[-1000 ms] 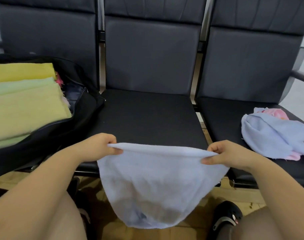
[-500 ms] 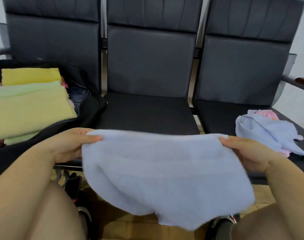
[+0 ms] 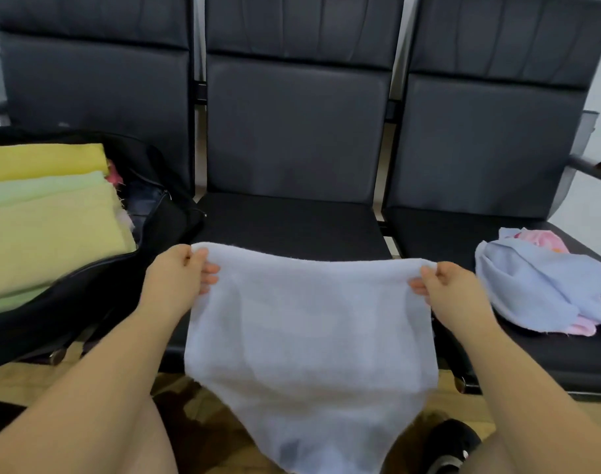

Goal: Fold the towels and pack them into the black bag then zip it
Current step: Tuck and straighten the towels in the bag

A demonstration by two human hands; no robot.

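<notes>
— How far along was it when you looked?

— Partway. The black bag (image 3: 87, 289) lay unzipped on the left seat, with folded yellow and green towels (image 3: 45, 230) stacked in it. The left hand (image 3: 175, 278) and right hand (image 3: 453, 289) each pinched a top corner of a pale blue towel (image 3: 309, 336), which hung in front of the middle seat (image 3: 292, 224).

— Much left?

— That one to fold and pack, plus a crumpled blue and pink heap (image 3: 542, 289) on the right seat, maybe two towels; hard to tell. Then the zipping.
</notes>
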